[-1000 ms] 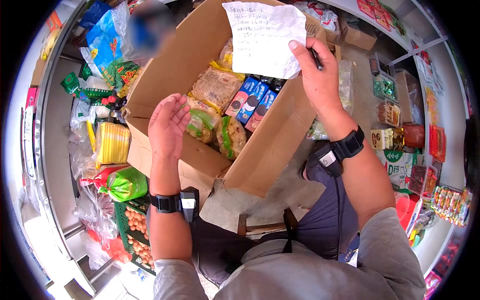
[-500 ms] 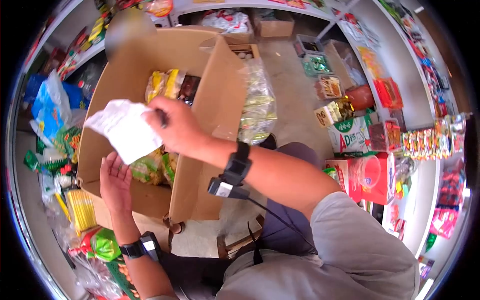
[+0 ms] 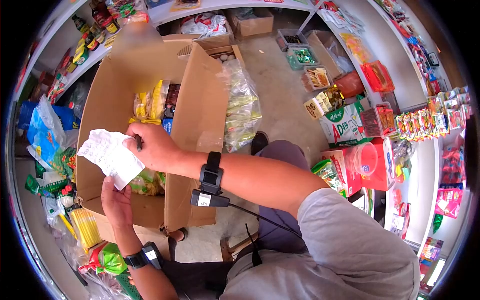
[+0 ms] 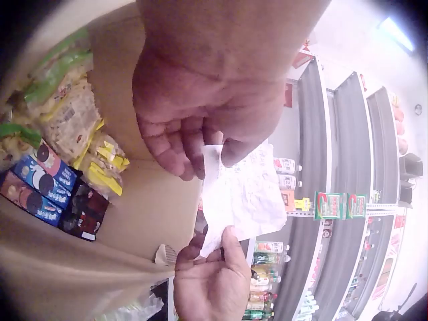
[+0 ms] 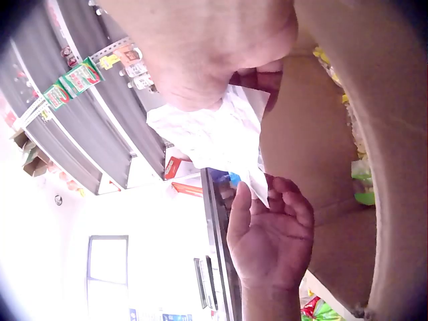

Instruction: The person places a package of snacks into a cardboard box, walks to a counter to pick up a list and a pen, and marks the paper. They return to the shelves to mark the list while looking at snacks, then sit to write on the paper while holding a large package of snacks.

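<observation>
The paper point(image 3: 109, 154) lies pinched between left hand point(image 3: 118, 204) and right hand point(image 3: 156, 149).

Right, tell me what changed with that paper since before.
The paper moved left across the cardboard box to the left hand, which was free and now pinches its lower edge. The right hand still holds paper and pen; the packets stay in the box.

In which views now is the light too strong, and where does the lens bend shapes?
Head: the far shelf bows inside a dark round rim; left wrist: the ceiling lamp glares at upper right; right wrist: the pale wall is overexposed, and the paper looks nearly white.
</observation>
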Demonstrator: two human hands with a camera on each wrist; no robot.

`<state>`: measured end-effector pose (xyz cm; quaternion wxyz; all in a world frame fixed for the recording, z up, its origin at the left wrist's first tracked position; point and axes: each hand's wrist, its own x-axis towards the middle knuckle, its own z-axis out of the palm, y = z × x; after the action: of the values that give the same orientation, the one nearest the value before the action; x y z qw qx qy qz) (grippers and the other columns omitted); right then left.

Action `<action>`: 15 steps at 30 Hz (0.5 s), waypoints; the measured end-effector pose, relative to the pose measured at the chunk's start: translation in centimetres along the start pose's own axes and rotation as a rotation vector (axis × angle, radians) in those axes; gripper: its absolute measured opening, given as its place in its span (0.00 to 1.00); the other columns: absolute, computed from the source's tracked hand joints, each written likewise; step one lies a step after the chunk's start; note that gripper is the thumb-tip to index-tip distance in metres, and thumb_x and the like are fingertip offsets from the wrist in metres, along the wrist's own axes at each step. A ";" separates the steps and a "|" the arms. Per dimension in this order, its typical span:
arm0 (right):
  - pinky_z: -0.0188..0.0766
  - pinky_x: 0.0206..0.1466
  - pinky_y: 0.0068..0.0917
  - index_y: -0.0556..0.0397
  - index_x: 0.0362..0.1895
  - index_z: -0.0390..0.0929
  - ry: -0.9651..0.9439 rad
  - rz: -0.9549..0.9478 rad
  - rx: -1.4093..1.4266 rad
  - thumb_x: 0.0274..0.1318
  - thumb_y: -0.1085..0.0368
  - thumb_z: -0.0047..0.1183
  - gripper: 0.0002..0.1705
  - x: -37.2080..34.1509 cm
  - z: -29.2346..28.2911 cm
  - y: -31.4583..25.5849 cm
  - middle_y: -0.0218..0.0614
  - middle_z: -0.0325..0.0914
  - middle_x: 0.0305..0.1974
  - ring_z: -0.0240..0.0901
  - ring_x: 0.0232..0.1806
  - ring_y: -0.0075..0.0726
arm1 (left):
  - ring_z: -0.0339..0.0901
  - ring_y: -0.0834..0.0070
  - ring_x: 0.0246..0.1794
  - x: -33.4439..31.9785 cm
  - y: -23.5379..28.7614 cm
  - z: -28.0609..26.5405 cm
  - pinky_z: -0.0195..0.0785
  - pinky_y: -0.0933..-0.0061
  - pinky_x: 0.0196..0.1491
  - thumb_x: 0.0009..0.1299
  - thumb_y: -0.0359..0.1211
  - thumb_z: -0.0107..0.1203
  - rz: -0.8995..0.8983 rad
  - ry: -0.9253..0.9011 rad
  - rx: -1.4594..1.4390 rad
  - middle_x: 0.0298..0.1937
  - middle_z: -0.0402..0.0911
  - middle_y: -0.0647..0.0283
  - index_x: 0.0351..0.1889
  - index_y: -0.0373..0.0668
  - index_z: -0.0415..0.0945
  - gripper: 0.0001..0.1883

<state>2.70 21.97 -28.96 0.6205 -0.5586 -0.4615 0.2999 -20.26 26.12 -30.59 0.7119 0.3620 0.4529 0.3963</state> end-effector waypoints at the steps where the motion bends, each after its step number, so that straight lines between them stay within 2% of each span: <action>1: 0.69 0.32 0.36 0.60 0.38 0.78 0.003 -0.014 0.000 0.64 0.62 0.57 0.11 0.0 0.1 0.2 0.45 0.77 0.26 0.72 0.26 0.35 | 0.79 0.74 0.51 -0.2 0.0 0.4 0.75 0.74 0.48 0.78 0.41 0.52 0.004 0.014 0.013 0.55 0.80 0.67 0.59 0.44 0.75 0.17; 4: 0.68 0.32 0.36 0.60 0.37 0.78 -0.025 0.063 0.001 0.64 0.63 0.57 0.11 0.2 0.6 1.3 0.40 0.77 0.26 0.70 0.28 0.28 | 0.78 0.75 0.51 0.7 -0.8 -0.9 0.74 0.71 0.50 0.76 0.36 0.56 0.073 -0.021 0.063 0.52 0.80 0.66 0.53 0.42 0.77 0.12; 5: 0.67 0.33 0.34 0.59 0.36 0.78 -0.025 0.053 0.098 0.64 0.63 0.56 0.10 0.4 1.0 2.2 0.33 0.75 0.26 0.67 0.30 0.24 | 0.78 0.75 0.51 0.4 -0.5 -0.8 0.74 0.68 0.51 0.75 0.34 0.57 0.068 -0.011 0.037 0.51 0.80 0.66 0.51 0.42 0.78 0.11; 6: 0.66 0.33 0.32 0.59 0.35 0.78 -0.072 0.086 0.105 0.64 0.63 0.57 0.11 0.5 0.7 1.4 0.29 0.73 0.25 0.66 0.31 0.23 | 0.77 0.76 0.51 0.1 -0.2 -0.7 0.74 0.66 0.52 0.73 0.32 0.59 0.064 0.000 0.011 0.49 0.80 0.66 0.49 0.42 0.79 0.09; 7: 0.66 0.34 0.30 0.59 0.35 0.78 -0.084 0.028 0.086 0.66 0.62 0.58 0.12 0.7 0.7 1.3 0.29 0.72 0.25 0.65 0.31 0.22 | 0.79 0.75 0.48 -0.2 -0.1 -0.3 0.76 0.67 0.48 0.73 0.31 0.60 0.085 0.008 -0.024 0.47 0.81 0.66 0.47 0.42 0.80 0.07; 8: 0.66 0.35 0.28 0.59 0.36 0.78 -0.115 0.063 0.056 0.66 0.61 0.58 0.13 0.7 0.3 1.1 0.28 0.73 0.27 0.66 0.32 0.21 | 0.81 0.75 0.44 -0.6 0.3 0.8 0.78 0.69 0.44 0.73 0.30 0.60 0.081 0.045 -0.020 0.44 0.83 0.66 0.45 0.42 0.81 0.06; 9: 0.66 0.36 0.26 0.59 0.35 0.77 -0.102 0.028 0.042 0.67 0.61 0.58 0.13 0.8 0.3 1.3 0.27 0.73 0.27 0.66 0.33 0.19 | 0.82 0.75 0.41 -0.8 0.6 1.4 0.79 0.69 0.44 0.74 0.31 0.60 0.051 0.107 0.013 0.42 0.85 0.65 0.45 0.41 0.81 0.06; 11: 0.65 0.36 0.23 0.59 0.35 0.77 -0.102 0.085 0.013 0.67 0.60 0.59 0.14 0.9 0.1 1.1 0.23 0.72 0.27 0.64 0.33 0.17 | 0.82 0.78 0.40 -0.9 1.1 1.6 0.78 0.73 0.43 0.74 0.32 0.59 0.048 0.085 0.055 0.42 0.85 0.66 0.44 0.40 0.82 0.06; 13: 0.69 0.36 0.30 0.60 0.36 0.78 -0.111 0.123 -0.008 0.65 0.55 0.59 0.18 1.0 -0.4 0.5 0.37 0.78 0.26 0.71 0.30 0.27 | 0.81 0.81 0.37 -0.9 1.2 2.0 0.77 0.76 0.43 0.76 0.33 0.58 0.068 0.042 0.100 0.40 0.85 0.68 0.42 0.43 0.81 0.05; 15: 0.69 0.35 0.29 0.60 0.35 0.77 -0.098 0.131 -0.003 0.65 0.56 0.59 0.17 1.0 -0.2 0.8 0.35 0.76 0.25 0.69 0.29 0.25 | 0.81 0.82 0.37 -1.0 1.4 2.0 0.77 0.77 0.42 0.76 0.33 0.58 0.091 0.057 0.158 0.39 0.85 0.69 0.41 0.43 0.81 0.05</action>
<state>3.38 22.98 -29.51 0.5754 -0.5733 -0.4543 0.3659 -19.00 25.49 -28.33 0.6491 0.4259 0.4861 0.4012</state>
